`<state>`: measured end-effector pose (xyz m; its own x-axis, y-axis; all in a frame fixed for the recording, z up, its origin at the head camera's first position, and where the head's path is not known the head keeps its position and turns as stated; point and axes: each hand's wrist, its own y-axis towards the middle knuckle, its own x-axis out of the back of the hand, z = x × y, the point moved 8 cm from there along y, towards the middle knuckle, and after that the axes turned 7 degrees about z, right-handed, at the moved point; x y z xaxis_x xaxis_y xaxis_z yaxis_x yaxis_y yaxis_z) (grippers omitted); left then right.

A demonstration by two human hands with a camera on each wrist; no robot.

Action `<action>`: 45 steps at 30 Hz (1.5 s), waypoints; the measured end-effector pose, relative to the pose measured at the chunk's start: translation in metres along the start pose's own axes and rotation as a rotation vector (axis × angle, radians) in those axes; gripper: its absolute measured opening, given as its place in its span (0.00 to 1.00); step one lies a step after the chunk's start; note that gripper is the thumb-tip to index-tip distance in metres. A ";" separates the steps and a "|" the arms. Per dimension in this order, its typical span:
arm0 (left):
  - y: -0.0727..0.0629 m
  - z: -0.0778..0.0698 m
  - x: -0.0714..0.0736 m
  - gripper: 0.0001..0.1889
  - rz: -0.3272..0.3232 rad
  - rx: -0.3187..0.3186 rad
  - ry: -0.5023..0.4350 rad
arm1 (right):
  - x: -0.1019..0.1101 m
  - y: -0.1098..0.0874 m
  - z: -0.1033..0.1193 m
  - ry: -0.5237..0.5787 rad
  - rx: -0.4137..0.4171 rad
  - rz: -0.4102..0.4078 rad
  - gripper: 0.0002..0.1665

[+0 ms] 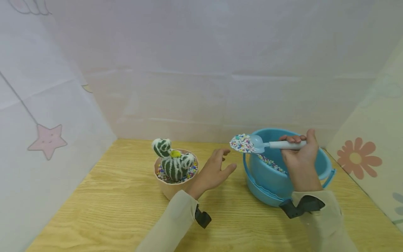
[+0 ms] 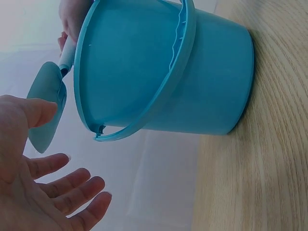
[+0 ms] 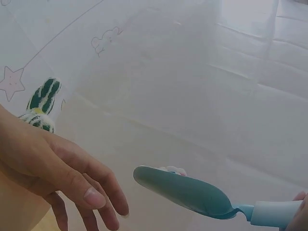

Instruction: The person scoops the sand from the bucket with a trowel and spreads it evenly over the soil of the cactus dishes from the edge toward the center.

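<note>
My right hand (image 1: 300, 157) grips the white handle of a small blue shovel (image 1: 259, 143), held level above the rim of a blue bucket (image 1: 267, 178). Multicoloured pebbles (image 1: 242, 143) are heaped on the shovel's blade. More small pebbles show inside the bucket, partly hidden by the right hand. My left hand (image 1: 212, 173) holds nothing; its fingers are spread and loosely bent, between the bucket and a potted cactus (image 1: 174, 168). In the left wrist view its thumb overlaps the shovel blade (image 2: 48, 91). The cactus stands in a pale pink pot (image 1: 170, 189) with coloured pebbles round its base.
Everything stands on a wood-grain table (image 1: 119, 210). The bucket's handle (image 1: 264, 190) hangs down on its near side. Pale printed sheets (image 1: 201, 98) rise behind and at both sides, with a pink star (image 1: 48, 141) at left and an orange flower (image 1: 359, 158) at right.
</note>
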<state>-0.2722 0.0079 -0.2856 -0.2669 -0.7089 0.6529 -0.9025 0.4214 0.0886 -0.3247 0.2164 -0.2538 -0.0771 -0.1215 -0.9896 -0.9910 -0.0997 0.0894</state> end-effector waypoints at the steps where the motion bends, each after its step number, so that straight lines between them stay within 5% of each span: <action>1: -0.001 0.000 0.000 0.28 -0.002 0.001 0.004 | 0.000 0.000 -0.001 0.002 -0.003 -0.001 0.32; 45: -0.045 0.005 0.002 0.27 -0.015 0.040 0.093 | 0.010 0.012 -0.060 -0.030 -0.070 -0.059 0.31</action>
<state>-0.2338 -0.0154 -0.2921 -0.2223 -0.6584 0.7191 -0.9194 0.3869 0.0701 -0.3307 0.1549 -0.2561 -0.0235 -0.0836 -0.9962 -0.9840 -0.1742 0.0378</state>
